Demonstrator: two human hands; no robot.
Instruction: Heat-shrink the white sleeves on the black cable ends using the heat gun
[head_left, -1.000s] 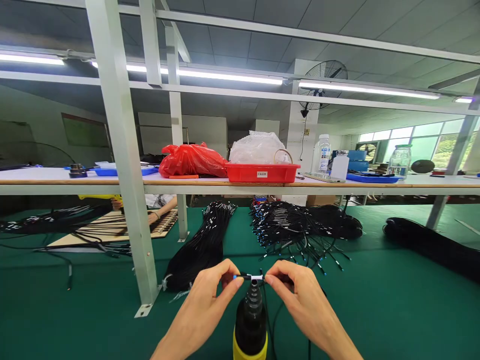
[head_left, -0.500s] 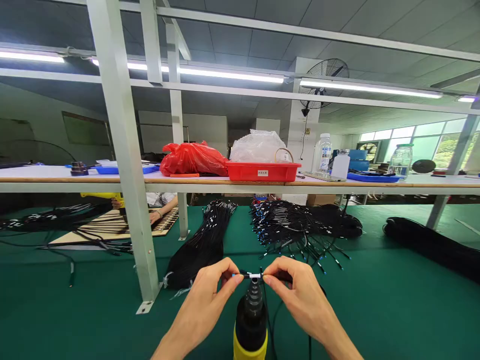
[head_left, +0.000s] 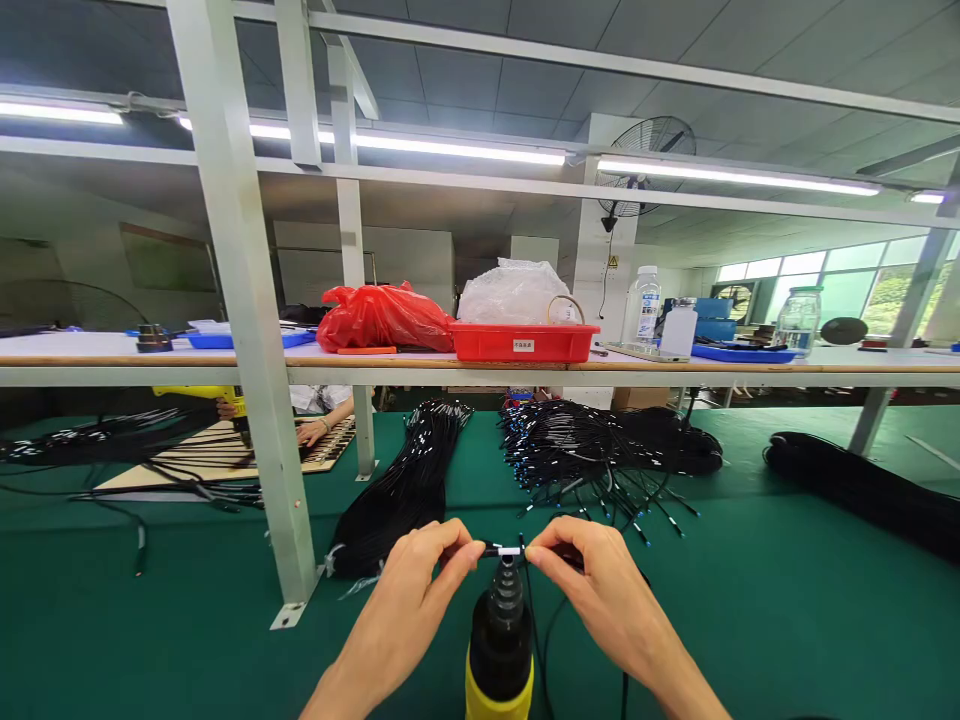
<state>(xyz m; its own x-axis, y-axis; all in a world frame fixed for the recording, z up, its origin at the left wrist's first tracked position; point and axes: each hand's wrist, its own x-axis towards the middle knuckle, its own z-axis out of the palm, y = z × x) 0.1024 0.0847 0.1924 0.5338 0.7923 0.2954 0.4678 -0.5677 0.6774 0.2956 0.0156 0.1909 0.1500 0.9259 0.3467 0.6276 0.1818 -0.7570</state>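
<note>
Between my two hands a thin black cable (head_left: 491, 551) is stretched level, with a white sleeve (head_left: 509, 551) around its middle part. My left hand (head_left: 420, 590) pinches the cable just left of the sleeve, thumb against forefinger. On the other side my right hand (head_left: 592, 580) grips it close to the sleeve's right end. Directly under the sleeve points the black stepped nozzle of a yellow and black heat gun (head_left: 501, 640), which stands upright. I cannot tell whether nozzle and sleeve touch. Loose cable runs down from near my right hand.
Beyond my hands lie a black cable bundle (head_left: 401, 490) and a larger cable pile (head_left: 592, 440) with blue tips. More cable (head_left: 847, 490) lies right. A white post (head_left: 255, 320) stands left. The shelf carries a red tray (head_left: 525, 344). Another person's hand (head_left: 311, 432) works far left.
Both hands keep their pinch at the heat gun nozzle. The blue tip that showed by my left fingertips is now hidden. The view has shifted very slightly.
</note>
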